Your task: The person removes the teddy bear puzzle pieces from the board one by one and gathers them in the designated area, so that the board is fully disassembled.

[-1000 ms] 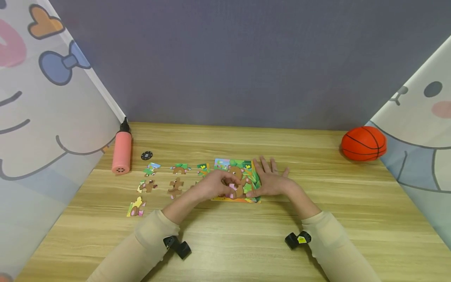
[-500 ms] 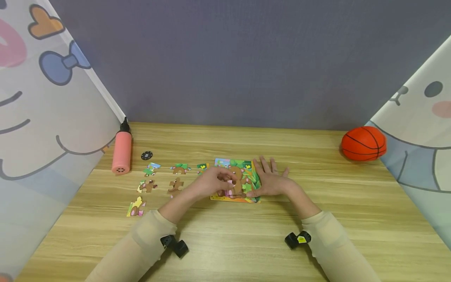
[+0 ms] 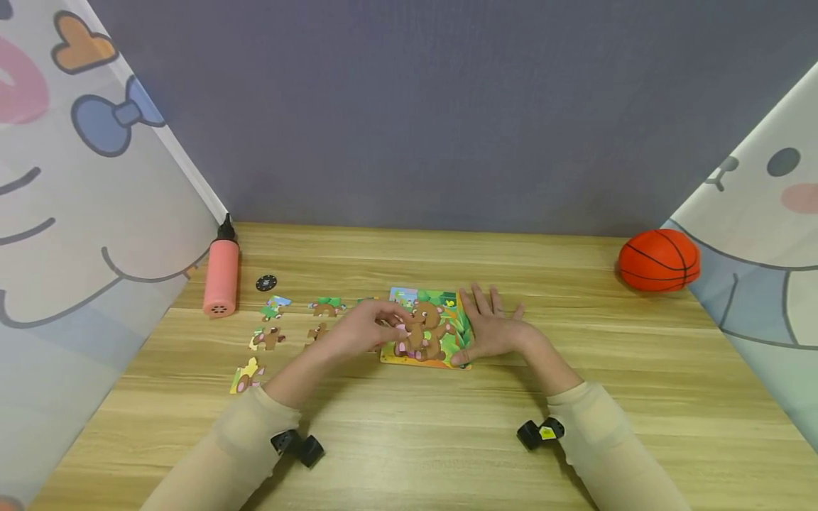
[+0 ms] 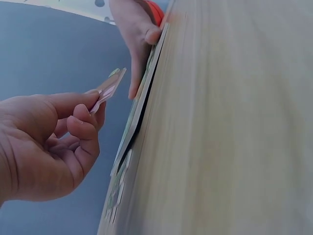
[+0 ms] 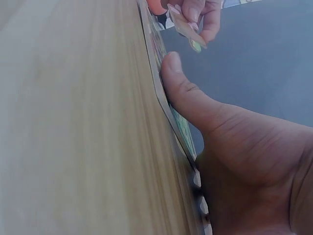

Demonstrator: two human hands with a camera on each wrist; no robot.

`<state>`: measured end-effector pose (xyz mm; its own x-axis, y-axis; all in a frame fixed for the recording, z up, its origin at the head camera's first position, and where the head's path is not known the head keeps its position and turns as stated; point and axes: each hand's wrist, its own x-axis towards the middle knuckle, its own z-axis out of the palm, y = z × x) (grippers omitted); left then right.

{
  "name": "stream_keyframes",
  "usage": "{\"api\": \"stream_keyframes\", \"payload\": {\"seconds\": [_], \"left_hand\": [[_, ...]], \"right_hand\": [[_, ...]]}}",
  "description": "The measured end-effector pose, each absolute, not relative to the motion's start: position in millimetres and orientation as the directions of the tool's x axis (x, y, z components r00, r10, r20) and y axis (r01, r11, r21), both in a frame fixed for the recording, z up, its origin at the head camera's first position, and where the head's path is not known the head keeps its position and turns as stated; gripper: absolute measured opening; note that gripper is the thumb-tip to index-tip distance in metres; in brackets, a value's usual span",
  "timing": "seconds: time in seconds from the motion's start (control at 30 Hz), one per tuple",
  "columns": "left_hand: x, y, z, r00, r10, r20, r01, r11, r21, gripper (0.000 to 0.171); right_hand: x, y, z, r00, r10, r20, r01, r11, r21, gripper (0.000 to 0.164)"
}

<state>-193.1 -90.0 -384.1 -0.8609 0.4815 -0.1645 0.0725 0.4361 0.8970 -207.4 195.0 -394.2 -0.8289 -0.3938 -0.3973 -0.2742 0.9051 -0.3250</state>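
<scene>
My left hand pinches a puzzle piece between thumb and fingers, held up above the board. Brown and pink print shows on the piece. Beneath it lies a bear jigsaw puzzle on the table, its left part partly covered by that hand and piece. My right hand rests at the puzzle's right edge with fingers spread, the thumb lying on the board. Left of the puzzle, several loose puzzle pieces lie in rough rows, some hidden behind my left hand and wrist.
A pink cylinder with a black nozzle lies at the back left, near a black round chip. At the back right sits a red basketball-patterned ball. A grey panel stands behind the wooden table.
My left hand has drawn back leftward and up from the puzzle, carrying a piece, and now covers more of the loose pieces. My right hand stays almost in place.
</scene>
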Motion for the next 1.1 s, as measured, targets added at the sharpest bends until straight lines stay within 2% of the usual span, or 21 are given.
{"api": "stream_keyframes", "payload": {"seconds": [0.2, 1.1], "left_hand": [[-191, -104, -387, -0.865, 0.462, -0.195, 0.024, 0.426, 0.904, 0.020], [-180, -159, -391, -0.877, 0.439, -0.195, 0.005, 0.414, 0.910, 0.019]], "right_hand": [[-207, 193, -392, -0.832, -0.383, -0.401, -0.269, 0.912, -0.311, 0.140], [-208, 194, -393, -0.831, -0.388, -0.400, -0.256, 0.903, -0.344, 0.140]]}}
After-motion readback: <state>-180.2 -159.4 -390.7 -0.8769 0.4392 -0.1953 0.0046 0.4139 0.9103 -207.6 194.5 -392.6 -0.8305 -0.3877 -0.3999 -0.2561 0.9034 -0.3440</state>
